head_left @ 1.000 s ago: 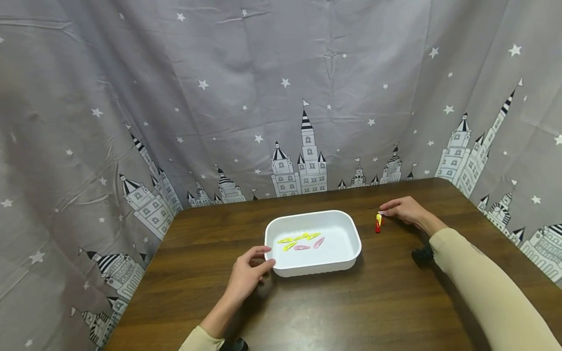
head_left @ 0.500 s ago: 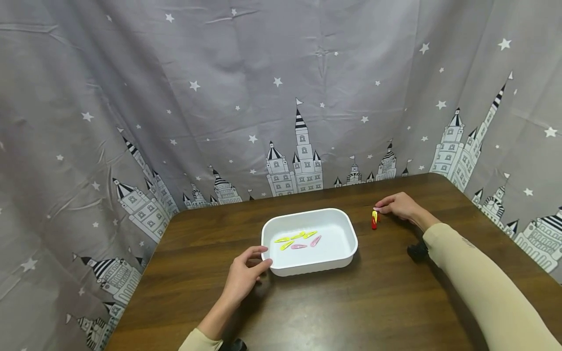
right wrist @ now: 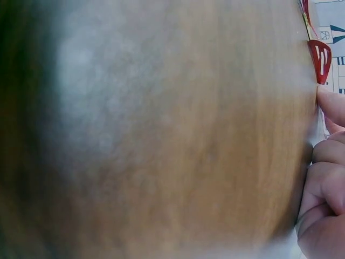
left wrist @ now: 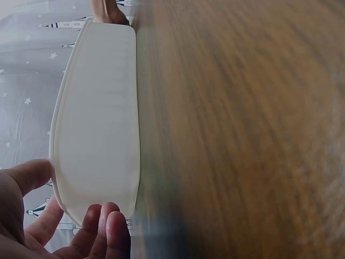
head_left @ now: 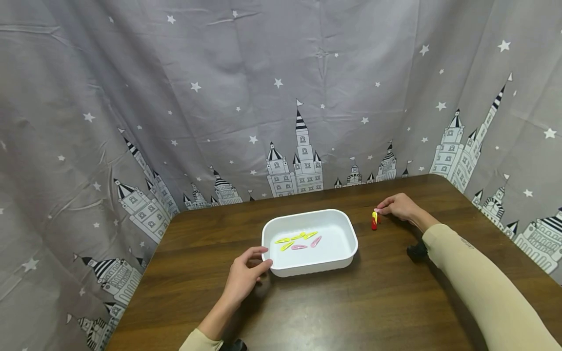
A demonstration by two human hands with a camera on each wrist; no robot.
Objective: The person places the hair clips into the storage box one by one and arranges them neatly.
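A white rectangular tray [head_left: 311, 267] lies mid-table with several yellow and pink snap hair clips inside, among them a yellow hair clip [head_left: 287, 246] and a pink hair clip [head_left: 316, 241]. My left hand [head_left: 241, 275] holds the tray's near left corner, thumb and a finger at its rim; the left wrist view shows the other fingers curled by the wall. Right of the tray, my right hand [head_left: 399, 207] pinches at a small group of red and yellow hair clips. A red hair clip [right wrist: 321, 60] meets the thumb tip in the right wrist view; the fingers partly hide the group.
The dark brown wooden table [head_left: 197, 292] extends around the tray. Behind it hangs a grey curtain [head_left: 246, 97] printed with castles and stars. Black wrist straps, such as the right one [head_left: 417, 252], show under both sleeves.
The head view has shifted slightly, so everything sits a little further left in it. Both hands stay at the same places, and the clips in the tray lie as before.
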